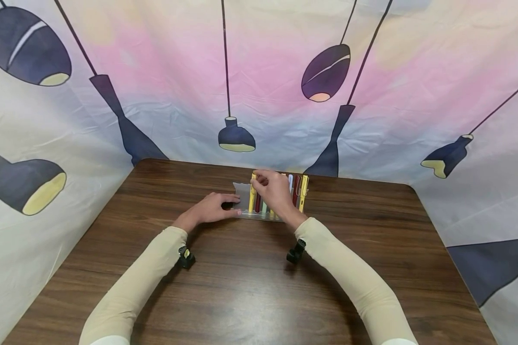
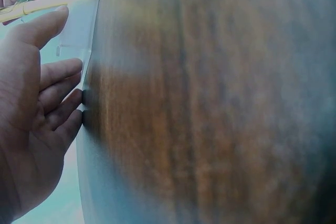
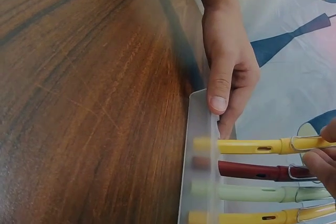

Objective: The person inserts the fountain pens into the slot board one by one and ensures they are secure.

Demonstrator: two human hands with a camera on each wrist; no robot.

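Observation:
A clear plastic pen case (image 1: 242,194) stands at the back of the table with several pens side by side in it. My left hand (image 1: 211,208) holds its left end, the thumb at the front rim and the fingers behind, seen also in the right wrist view. With thumb and fingertips, my right hand (image 1: 277,189) pinches the capped upper end of the leftmost yellow pen (image 3: 247,146), whose lower end sits in the case. Beside it stand a dark red pen (image 3: 247,170), a pale green pen (image 3: 252,192) and another yellow pen (image 3: 257,217). My right hand hides some pens in the head view.
Farther right in the case are a pale blue pen (image 1: 290,181), a dark red pen (image 1: 296,187) and a yellow pen (image 1: 303,191). The brown wooden table (image 1: 241,287) reaches back to a cloth (image 1: 190,86) printed with lamps, close behind the case.

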